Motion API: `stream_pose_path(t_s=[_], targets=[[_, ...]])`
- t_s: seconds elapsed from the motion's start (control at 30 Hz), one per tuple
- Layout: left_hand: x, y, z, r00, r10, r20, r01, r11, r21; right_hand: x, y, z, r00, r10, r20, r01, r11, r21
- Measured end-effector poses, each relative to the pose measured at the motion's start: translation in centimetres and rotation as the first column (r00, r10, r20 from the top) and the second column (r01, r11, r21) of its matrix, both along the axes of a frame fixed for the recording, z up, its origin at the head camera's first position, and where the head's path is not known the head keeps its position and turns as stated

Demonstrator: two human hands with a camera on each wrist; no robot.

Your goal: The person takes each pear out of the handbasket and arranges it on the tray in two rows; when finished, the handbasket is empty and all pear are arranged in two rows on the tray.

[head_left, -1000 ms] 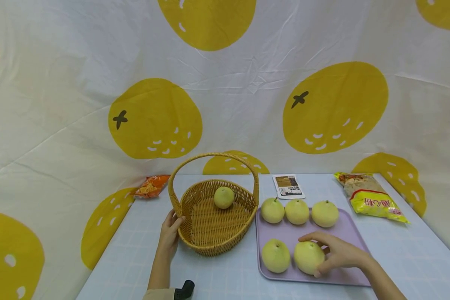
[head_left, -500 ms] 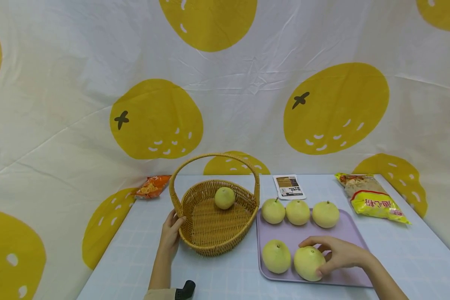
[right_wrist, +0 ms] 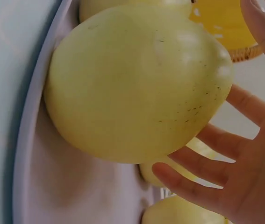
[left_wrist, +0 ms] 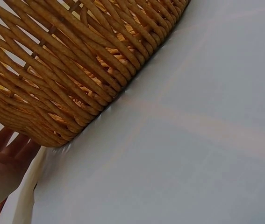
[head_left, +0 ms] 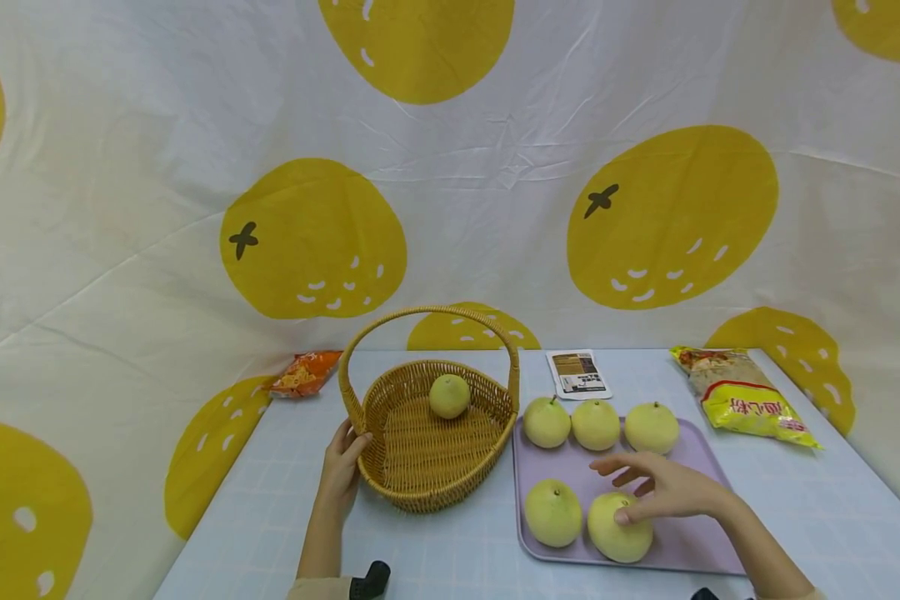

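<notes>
A brown wicker basket (head_left: 427, 458) with a tall arched handle stands left of centre, one pale yellow-green pear (head_left: 448, 396) inside near the back. My left hand (head_left: 339, 462) grips the basket's left side, thumb at the rim; in the left wrist view its fingers reach behind the weave (left_wrist: 71, 79). On the lilac tray (head_left: 690, 533), my right hand (head_left: 671, 487) hovers with spread fingers over the front-right pear (head_left: 619, 537). In the right wrist view that pear (right_wrist: 137, 84) sits beside the loose fingers, not enclosed by them. Another pear (head_left: 552, 514) lies just left of it.
Along the tray's back stand three more pears (head_left: 596, 425). Behind the tray lies a white-and-brown packet (head_left: 578, 374); a yellow bag (head_left: 746, 396) is at the back right. An orange snack bag (head_left: 306, 374) rests behind the basket's left side.
My right hand has loosened from the front-right pear and risen slightly, its fingers spreading away. That pear has tilted a little on the tray. The left hand and basket hold still.
</notes>
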State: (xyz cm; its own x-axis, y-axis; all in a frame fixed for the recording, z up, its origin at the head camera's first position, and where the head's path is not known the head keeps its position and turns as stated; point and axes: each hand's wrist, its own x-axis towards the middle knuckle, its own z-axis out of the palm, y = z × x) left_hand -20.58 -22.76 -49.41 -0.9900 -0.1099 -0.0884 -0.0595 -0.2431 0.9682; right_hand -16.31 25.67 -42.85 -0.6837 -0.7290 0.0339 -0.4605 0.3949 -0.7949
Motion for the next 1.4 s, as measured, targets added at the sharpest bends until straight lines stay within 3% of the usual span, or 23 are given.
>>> stream_pose_path(t_s=[0.3, 0.57, 0.8, 1.1, 1.4], targets=[[0.1, 0.0, 0.0, 1.0, -0.009, 0.008, 0.009, 1.0, -0.003, -2.0, -2.7, 3.1, 0.989, 0.013, -0.15, -0.008, 1.0, 0.029], [0.0, -0.1, 0.1, 1.0, 0.005, 0.012, -0.004, 1.0, -0.023, -3.7, -5.1, 5.7, 0.981, -0.015, -0.195, 0.017, 1.0, 0.011], [0.0, 0.0, 0.2, 1.0, 0.003, 0.003, -0.003, 1.0, -0.013, -5.6, -7.0, 7.4, 0.963, 0.012, -0.27, -0.007, 1.0, 0.019], [0.1, 0.1, 0.3, 1.0, 0.016, 0.016, -0.016, 1.0, -0.026, -7.7, -10.7, 8.5, 0.967, 0.019, -0.254, -0.029, 0.999, -0.035], [0.1, 0.0, 0.1, 1.0, 0.003, 0.013, -0.003, 1.0, -0.009, -8.2, -14.3, 8.4, 0.976, 0.09, -0.201, -0.105, 0.992, -0.069]])
